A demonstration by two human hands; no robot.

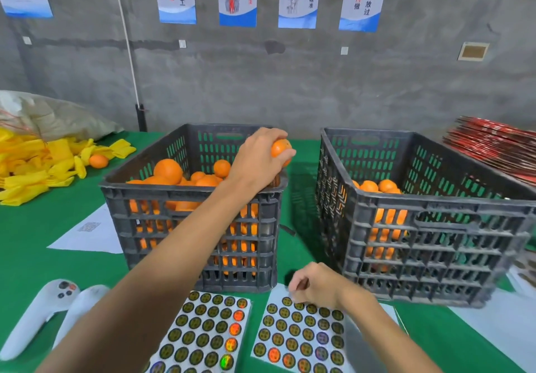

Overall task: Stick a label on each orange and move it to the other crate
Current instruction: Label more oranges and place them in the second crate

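Note:
My left hand (258, 157) grips an orange (280, 147) in the air above the right rim of the left black crate (191, 195), which is heaped with oranges (168, 171). The right black crate (435, 216) holds fewer oranges (377, 187) at its left side. My right hand (314, 285) rests at the top edge of the right label sheet (301, 338), fingers curled as if pinching a round label; the label itself is hidden. A second label sheet (203, 335) lies to its left.
Two white controllers (43, 311) lie at the near left. A white paper (92, 232) lies left of the left crate. Yellow foam nets (37, 166) with one loose orange (98, 160) are piled at the far left. Red flat packs (493, 146) are stacked at the far right.

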